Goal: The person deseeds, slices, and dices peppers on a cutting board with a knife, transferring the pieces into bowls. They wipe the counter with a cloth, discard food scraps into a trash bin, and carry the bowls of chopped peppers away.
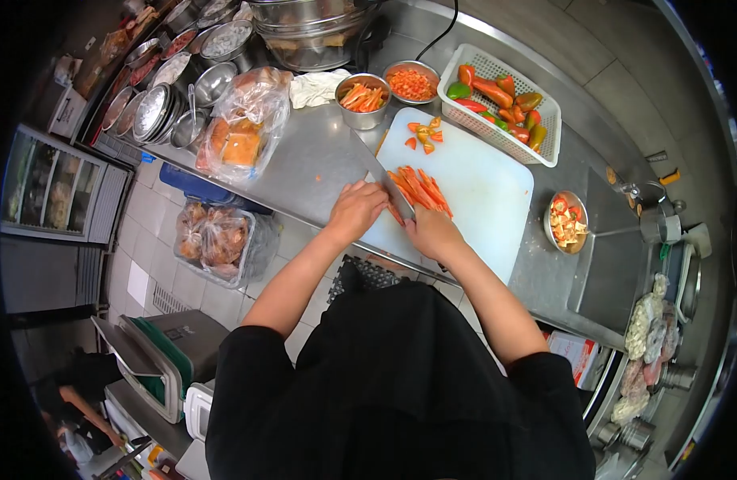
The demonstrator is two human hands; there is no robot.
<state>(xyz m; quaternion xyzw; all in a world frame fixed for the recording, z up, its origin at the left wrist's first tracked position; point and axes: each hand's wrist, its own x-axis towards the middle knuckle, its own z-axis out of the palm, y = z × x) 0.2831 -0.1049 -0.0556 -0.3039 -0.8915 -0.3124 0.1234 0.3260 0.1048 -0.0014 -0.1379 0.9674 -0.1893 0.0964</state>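
Observation:
My right hand (434, 234) is closed round the handle of a knife (391, 184), whose broad blade points up and left over the white cutting board (484, 204). At the board's left edge my left hand (358, 210) has its fingers curled down beside the blade, on a piece of red pepper (395, 213) that they mostly hide. Just right of the blade lies a pile of red pepper strips (421, 190). Farther up the board are small orange pepper pieces (426, 134).
A white basket (554, 120) of whole peppers stands behind the board. Metal bowls hold pepper strips (363, 98), diced pepper (412, 82) and pepper trimmings (567, 222). Left on the steel counter (308, 160) is a plastic bag (244, 132). Another person's arm (88, 412) shows lower left.

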